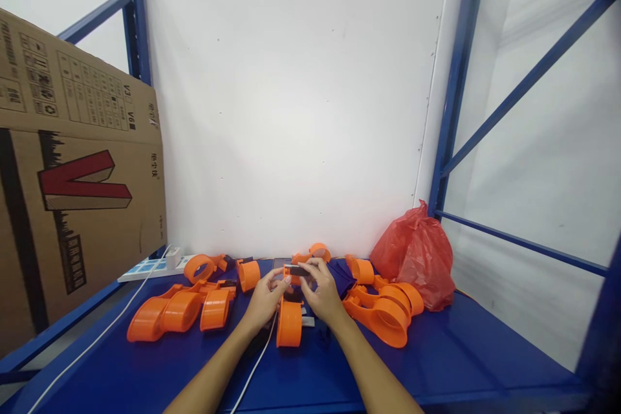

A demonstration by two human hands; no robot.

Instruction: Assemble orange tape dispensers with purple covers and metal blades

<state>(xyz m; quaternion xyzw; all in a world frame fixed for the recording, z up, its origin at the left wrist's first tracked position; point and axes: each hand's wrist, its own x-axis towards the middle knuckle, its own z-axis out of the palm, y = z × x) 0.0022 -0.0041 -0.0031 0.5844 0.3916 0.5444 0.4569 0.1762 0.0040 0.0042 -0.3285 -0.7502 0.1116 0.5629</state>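
Near the back middle of the blue surface, my left hand [264,297] and my right hand [321,288] meet around a small orange plastic piece with a black strip [294,270] on top. The left fingers close on its left side; the right thumb and fingers grip its right end. Just below the hands stands an orange plastic ring [290,326]; whether it joins the held piece is hidden. A white cable [256,365] runs up to the left hand, where its end is out of sight. Dark blue cloth [341,278] lies beside the right hand.
Several orange ringed parts [182,310] lie to the left, more orange parts [388,317] to the right. A red plastic bag [414,259] sits at back right. A power strip [145,268] with a white plug [173,257] lies back left beside a large cardboard box [97,123].
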